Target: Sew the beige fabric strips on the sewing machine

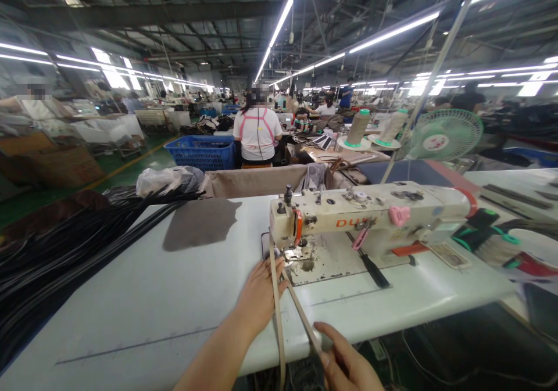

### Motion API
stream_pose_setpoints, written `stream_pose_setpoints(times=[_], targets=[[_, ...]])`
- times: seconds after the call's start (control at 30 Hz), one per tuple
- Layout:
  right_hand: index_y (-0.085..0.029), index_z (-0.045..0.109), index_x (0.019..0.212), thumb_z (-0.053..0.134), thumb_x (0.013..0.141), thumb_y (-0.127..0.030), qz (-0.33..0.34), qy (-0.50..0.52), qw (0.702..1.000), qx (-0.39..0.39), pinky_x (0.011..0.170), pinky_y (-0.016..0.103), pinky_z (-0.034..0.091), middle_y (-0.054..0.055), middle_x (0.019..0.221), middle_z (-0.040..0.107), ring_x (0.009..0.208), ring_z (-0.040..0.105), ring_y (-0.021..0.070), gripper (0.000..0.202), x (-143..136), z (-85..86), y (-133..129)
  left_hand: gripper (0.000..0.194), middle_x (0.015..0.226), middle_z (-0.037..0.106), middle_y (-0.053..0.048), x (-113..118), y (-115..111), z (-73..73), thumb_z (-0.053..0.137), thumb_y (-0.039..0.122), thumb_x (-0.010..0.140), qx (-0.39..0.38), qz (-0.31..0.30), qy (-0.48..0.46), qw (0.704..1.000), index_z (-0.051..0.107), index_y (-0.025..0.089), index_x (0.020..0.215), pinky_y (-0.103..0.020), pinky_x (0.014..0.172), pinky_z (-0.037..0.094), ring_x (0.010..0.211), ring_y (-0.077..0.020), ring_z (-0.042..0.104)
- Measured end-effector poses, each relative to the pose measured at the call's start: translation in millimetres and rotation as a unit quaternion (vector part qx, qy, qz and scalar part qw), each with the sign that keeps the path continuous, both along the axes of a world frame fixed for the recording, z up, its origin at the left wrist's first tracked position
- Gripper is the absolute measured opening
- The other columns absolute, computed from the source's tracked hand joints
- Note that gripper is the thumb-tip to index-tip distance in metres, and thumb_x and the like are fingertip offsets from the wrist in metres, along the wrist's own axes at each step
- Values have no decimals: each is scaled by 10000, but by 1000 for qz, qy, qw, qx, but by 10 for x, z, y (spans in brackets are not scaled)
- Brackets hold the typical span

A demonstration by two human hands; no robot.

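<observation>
A long narrow beige strip (301,312) runs from the needle area of a sewing machine (331,219) toward the table's front edge. My left hand (260,298) rests beside the presser foot (296,253), its fingers pressed on the strip close to the needle; the fingertips are partly hidden. Another length of beige strip (279,327) comes down from the machine head, passes over my left hand and hangs past the edge. Nearer to me, my right hand (344,359) grips the first length between thumb and fingers.
A dark grey piece of material (200,223) lies left on the table (131,304). Many black strips (87,251) are heaped along the left edge. A black-handled tool (374,270) lies under the machine arm. Behind are thread cones (359,128), a fan (444,135), a blue crate (203,151) and a seated person (258,129).
</observation>
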State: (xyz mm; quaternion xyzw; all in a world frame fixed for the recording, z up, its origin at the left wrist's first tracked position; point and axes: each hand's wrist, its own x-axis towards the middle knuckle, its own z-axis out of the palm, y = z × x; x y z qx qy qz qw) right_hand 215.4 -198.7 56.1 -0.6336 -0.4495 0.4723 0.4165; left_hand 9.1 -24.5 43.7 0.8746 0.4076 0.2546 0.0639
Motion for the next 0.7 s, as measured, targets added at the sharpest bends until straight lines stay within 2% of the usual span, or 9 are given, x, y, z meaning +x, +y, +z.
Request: stream_pose_setpoints(times=[0.1,0.27,0.47,0.7], targets=[[-196,630,1401,621,894,-585,-17,-3,1000,-3,595,292,458,-31,626,601,560,543,190,639,-83,-26,41,444,1518,596,-104,0,-2,-9,432,370,1086,6,2,-7,1000,521,209,1490,-536,1214,446,1441,-273,528],[-202,670,1330,609,889,-606,-29,-6,1000,-8,575,286,435,-37,596,580,545,512,178,602,-139,23,81,485,1565,543,-124,-4,-13,1,450,372,1073,3,20,-36,999,472,202,1526,-536,1201,456,1455,-290,510],[-204,670,1310,625,842,-686,-43,31,998,-23,496,275,355,-46,604,571,496,446,156,673,-238,70,112,400,1448,654,-109,-11,-24,46,438,372,1082,-1,15,-43,999,607,200,1401,-557,1175,482,1370,-292,596],[-182,652,1346,634,889,-606,-2,35,999,-25,550,280,452,-16,663,635,548,544,175,624,-283,185,226,382,1407,687,-86,-19,-46,116,429,349,1090,8,-22,-37,999,639,214,1380,-540,1169,502,1365,-278,598]])
